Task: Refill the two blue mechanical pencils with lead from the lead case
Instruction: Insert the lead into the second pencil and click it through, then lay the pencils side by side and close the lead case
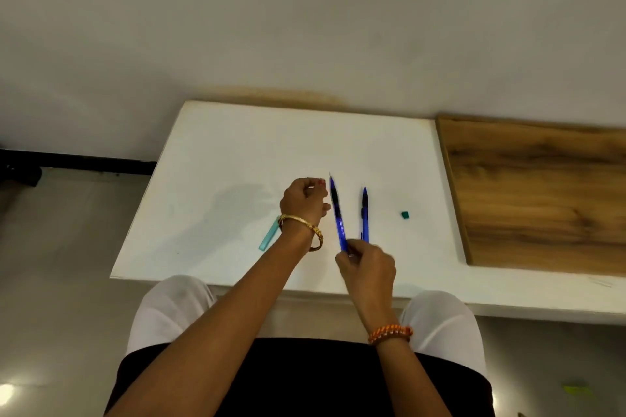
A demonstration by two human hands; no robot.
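Pinched at its rear end in the right grip [364, 264], one pencil [337, 213] is held tip-away over the bench [220, 145], the left grip [306, 201] curled just beside it, the second pencil [364, 213] lying parallel rightward, the case [270, 235] leftward.

White table [237, 152]: far half bare, open passage. Mid-table obstacles: teal lead case [269, 236] left, lying blue pencil [364, 213], small green cap [404, 214] right. Wooden board [542, 193] bounds right side.
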